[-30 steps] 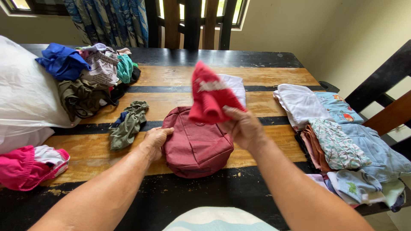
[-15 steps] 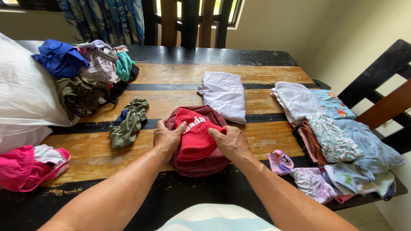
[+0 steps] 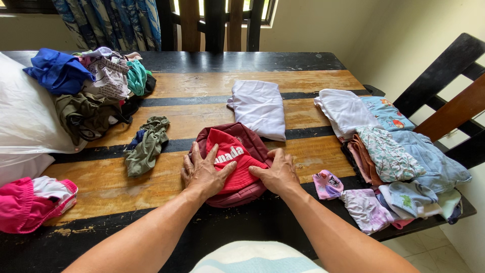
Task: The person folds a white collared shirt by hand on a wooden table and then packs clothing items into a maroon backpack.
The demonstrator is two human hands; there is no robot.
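Lying at the lower middle of the frame, a red garment [image 3: 233, 161] with white lettering sits folded on top of a maroon garment [image 3: 252, 146], both on the tabletop [image 3: 202, 86]. The left hand [image 3: 203, 171] rests flat on the red garment's left part, fingers spread and grasping nothing. The right hand [image 3: 276, 173] lies flat too, its fingers on the lower right edge of the red garment and its palm beside the maroon one, also grasping nothing. Just above the pair, toward the middle of the frame, lies a folded white cloth [image 3: 260, 107]. To the left, a crumpled olive cloth [image 3: 146, 145] lies apart from the stack. Farther left and up is a heap of mixed clothes [image 3: 93, 88], with a white pillow [image 3: 25, 116] at the left edge and a pink garment [image 3: 30, 202] at the lower left. At the right of the frame are folded stacks [image 3: 389, 146], and near the right hand a small pink printed piece [image 3: 327, 184] lies on the tabletop. A dark wooden chair [image 3: 449, 96] stands at the far right.
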